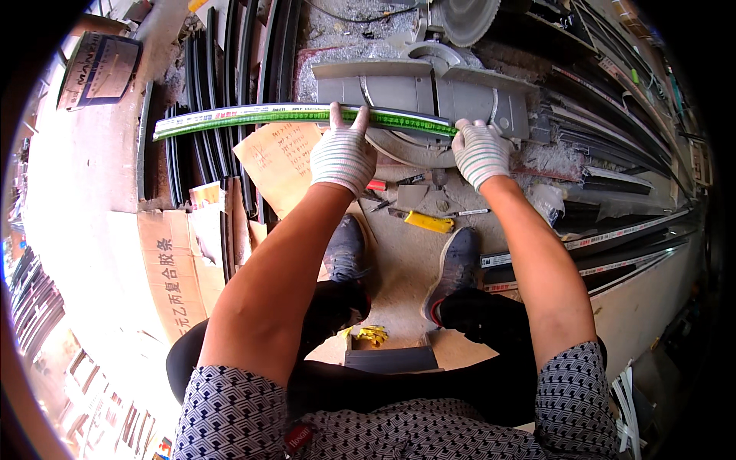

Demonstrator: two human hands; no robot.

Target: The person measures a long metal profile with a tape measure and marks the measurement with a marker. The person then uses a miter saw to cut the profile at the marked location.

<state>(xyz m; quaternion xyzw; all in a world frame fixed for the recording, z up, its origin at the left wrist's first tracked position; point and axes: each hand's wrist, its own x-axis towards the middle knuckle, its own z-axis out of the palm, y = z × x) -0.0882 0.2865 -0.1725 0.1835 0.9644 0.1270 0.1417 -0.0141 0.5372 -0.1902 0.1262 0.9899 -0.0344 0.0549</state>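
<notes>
A long, thin profile strip, with white printed film and a green band of small markings, lies sideways across the grey base of a miter saw. My left hand, in a white striped knit glove, is closed on its middle, two fingers lying over the top. At the strip's right end, my gloved right hand has its fingers closed on the tip. Its underside and my thumbs are partly hidden. The round saw blade is raised beyond the base.
Dark profiles lie in a bundle at left, with more profiles at right. Handwritten cardboard sits beneath the strip. A yellow-handled tool and a pen lie near my shoes. A cardboard box is at left.
</notes>
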